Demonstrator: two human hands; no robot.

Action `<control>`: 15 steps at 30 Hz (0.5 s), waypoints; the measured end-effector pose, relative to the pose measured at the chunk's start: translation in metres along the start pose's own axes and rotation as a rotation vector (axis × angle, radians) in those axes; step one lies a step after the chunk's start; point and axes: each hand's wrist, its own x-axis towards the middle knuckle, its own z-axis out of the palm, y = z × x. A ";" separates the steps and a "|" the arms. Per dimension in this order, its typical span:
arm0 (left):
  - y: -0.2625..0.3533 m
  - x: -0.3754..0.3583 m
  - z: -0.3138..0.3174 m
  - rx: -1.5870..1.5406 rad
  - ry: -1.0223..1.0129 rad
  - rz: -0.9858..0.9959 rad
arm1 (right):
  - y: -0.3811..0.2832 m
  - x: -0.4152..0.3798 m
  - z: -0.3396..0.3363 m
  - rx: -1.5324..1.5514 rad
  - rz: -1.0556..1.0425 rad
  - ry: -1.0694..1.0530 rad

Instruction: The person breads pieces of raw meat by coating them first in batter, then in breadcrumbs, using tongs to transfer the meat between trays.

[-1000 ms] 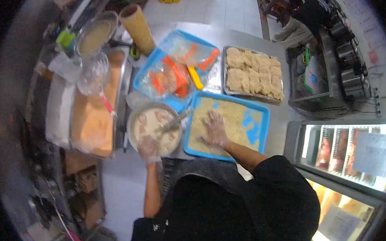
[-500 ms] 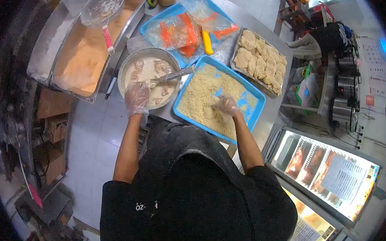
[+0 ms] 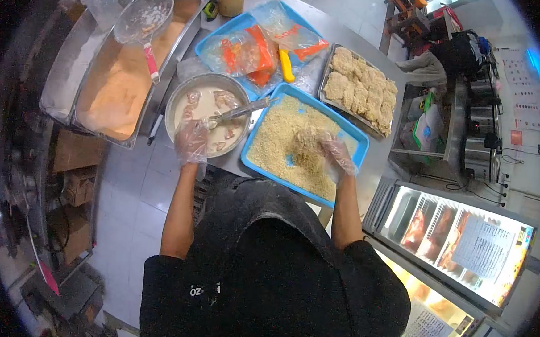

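Note:
My left hand (image 3: 192, 140), in a clear plastic glove, is closed around the handle end of metal tongs (image 3: 242, 109) at the round metal bowl (image 3: 171, 107). Pieces of meat lie in the bowl's pale batter (image 3: 204, 107). The tongs' far end reaches over the rim of the blue tray (image 3: 362, 151). Inside that tray my right hand (image 3: 336, 153), also gloved, has its fingers on a crumb-covered piece (image 3: 309, 141) among the loose crumbs (image 3: 271, 134). Its fingertips are partly hidden by crumbs.
Coated pieces (image 3: 361, 87) fill a metal tray at the right back. Behind the bowl, another blue tray (image 3: 205, 40) holds plastic bags and a yellow handle (image 3: 287, 66). Metal bins with orange powder (image 3: 117, 88) and a sieve (image 3: 144, 20) stand at left.
My right hand has shifted right within the tray, and a crumb-covered clump now shows at its fingers. My left hand has barely moved with the tongs.

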 end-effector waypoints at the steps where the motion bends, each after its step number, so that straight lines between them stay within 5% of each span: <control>1: 0.003 0.000 -0.001 0.005 -0.012 -0.016 | -0.001 -0.003 0.002 0.013 -0.018 0.036; 4: -0.002 -0.002 0.003 0.032 -0.001 -0.021 | -0.003 0.007 -0.019 -0.694 0.010 -0.043; 7: -0.012 -0.001 0.007 0.009 -0.036 0.030 | -0.017 -0.021 0.021 -0.735 -0.175 -0.032; 9: -0.015 -0.001 0.007 0.061 -0.060 0.034 | 0.000 -0.012 -0.003 -0.773 0.008 0.059; 11: -0.003 0.002 0.002 0.194 -0.076 0.007 | 0.009 0.001 -0.009 -0.920 -0.019 0.117; 13: -0.027 -0.004 0.013 0.094 -0.038 -0.020 | 0.018 0.014 -0.007 -1.172 -0.265 0.156; 15: -0.041 -0.005 0.019 -0.021 -0.055 -0.083 | 0.027 0.025 0.013 -0.956 -0.292 0.096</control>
